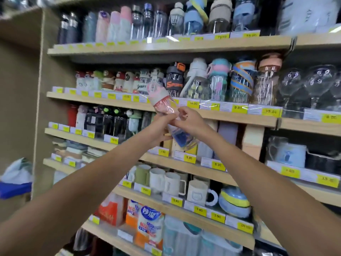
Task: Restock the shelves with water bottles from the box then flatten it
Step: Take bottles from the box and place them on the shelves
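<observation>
A clear water bottle [162, 106] with a pink-and-white cap, wrapped in crinkly plastic film, is held tilted in front of the wooden shelves [166, 46]. My left hand [160, 126] grips the bottle's body from the left. My right hand [186, 120] pinches the plastic wrap on its right side, fingers curled. The bottle's lower end, with a blue part inside, shows below my hands. Its cap points up-left toward the second shelf, where many other wrapped bottles [217, 80] stand. The box is not in view.
The top shelf carries more bottles [140, 23]; lower shelves hold mugs [171, 183], packaged goods [147, 226] and glasses [313, 84] at right. Yellow price tags line the shelf edges. A brown side panel [22, 80] stands at left, with a blue-and-white bundle [16, 180] beside it.
</observation>
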A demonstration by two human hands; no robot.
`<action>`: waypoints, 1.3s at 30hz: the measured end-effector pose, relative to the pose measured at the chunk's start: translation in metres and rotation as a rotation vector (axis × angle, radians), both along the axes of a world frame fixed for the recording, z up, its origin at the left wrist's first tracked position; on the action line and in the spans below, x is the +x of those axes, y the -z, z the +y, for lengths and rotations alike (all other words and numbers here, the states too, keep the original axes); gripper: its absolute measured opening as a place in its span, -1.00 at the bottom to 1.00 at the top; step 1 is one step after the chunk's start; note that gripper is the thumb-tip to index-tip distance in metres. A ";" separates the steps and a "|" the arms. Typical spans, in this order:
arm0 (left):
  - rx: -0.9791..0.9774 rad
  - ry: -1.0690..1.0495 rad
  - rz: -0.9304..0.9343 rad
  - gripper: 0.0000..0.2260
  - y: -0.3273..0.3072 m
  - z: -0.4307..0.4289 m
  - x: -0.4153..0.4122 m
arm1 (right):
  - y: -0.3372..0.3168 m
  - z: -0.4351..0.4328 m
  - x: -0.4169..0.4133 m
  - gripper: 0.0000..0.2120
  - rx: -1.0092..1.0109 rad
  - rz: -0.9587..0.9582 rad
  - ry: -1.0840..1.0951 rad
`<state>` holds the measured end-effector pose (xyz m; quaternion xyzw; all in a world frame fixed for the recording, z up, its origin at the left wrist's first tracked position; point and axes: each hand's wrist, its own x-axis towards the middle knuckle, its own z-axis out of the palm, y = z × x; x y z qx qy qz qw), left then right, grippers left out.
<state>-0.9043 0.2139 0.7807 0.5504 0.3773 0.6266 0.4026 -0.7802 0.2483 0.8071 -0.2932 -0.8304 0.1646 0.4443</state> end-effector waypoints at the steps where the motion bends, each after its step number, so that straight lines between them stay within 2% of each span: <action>1: 0.007 -0.030 -0.003 -0.70 -0.003 0.004 -0.011 | -0.004 0.005 -0.013 -0.57 0.021 -0.029 -0.012; 3: 0.019 -0.099 -0.050 -0.36 -0.013 0.013 -0.036 | -0.016 0.018 -0.041 -0.45 0.069 -0.096 -0.019; 4: 0.024 -0.125 -0.094 -0.20 -0.016 0.018 -0.045 | -0.021 0.024 -0.051 -0.47 0.077 -0.123 -0.024; 6: 0.061 -0.177 -0.144 -0.12 -0.025 0.032 -0.069 | -0.031 0.037 -0.074 -0.53 0.085 -0.135 -0.079; 8: 0.094 -0.219 -0.176 -0.07 -0.037 0.045 -0.092 | -0.043 0.052 -0.098 -0.36 0.113 -0.124 -0.100; 10: 0.149 -0.281 -0.181 -0.14 -0.048 0.060 -0.114 | -0.054 0.069 -0.122 -0.21 0.112 -0.098 -0.092; 12: 0.180 -0.326 -0.181 -0.31 -0.057 0.077 -0.135 | -0.064 0.084 -0.141 -0.34 0.125 -0.070 -0.089; 14: 0.209 -0.306 -0.171 -0.23 -0.066 0.087 -0.153 | -0.072 0.094 -0.156 -0.52 0.138 -0.032 -0.102; 16: 0.216 -0.260 -0.133 -0.11 -0.071 0.093 -0.166 | -0.078 0.103 -0.170 -0.57 0.179 -0.009 -0.096; 17: 0.205 -0.228 -0.132 -0.14 -0.074 0.095 -0.172 | -0.080 0.107 -0.177 -0.58 0.210 -0.006 -0.095; 20: 0.207 -0.172 -0.140 -0.47 -0.081 0.113 -0.194 | -0.087 0.117 -0.198 -0.61 0.233 0.011 -0.090; 24: 0.259 -0.116 -0.113 -0.32 -0.100 0.131 -0.216 | -0.102 0.127 -0.219 -0.65 0.308 0.077 -0.039; 27: 0.352 -0.242 -0.107 -0.21 -0.113 0.146 -0.217 | -0.110 0.129 -0.221 -0.73 0.326 0.088 -0.039; 29: 0.423 -0.319 -0.051 -0.20 -0.118 0.155 -0.216 | -0.114 0.133 -0.221 -0.72 0.382 0.038 0.044; 33: 0.593 -0.341 0.091 -0.21 -0.128 0.175 -0.212 | -0.119 0.145 -0.202 -0.44 0.523 -0.167 0.340; 36: 0.694 -0.293 0.188 -0.12 -0.136 0.192 -0.207 | -0.113 0.150 -0.180 -0.41 0.628 -0.092 0.557; 39: 0.696 -0.298 0.313 -0.16 -0.135 0.208 -0.199 | -0.105 0.158 -0.167 -0.44 0.642 -0.019 0.795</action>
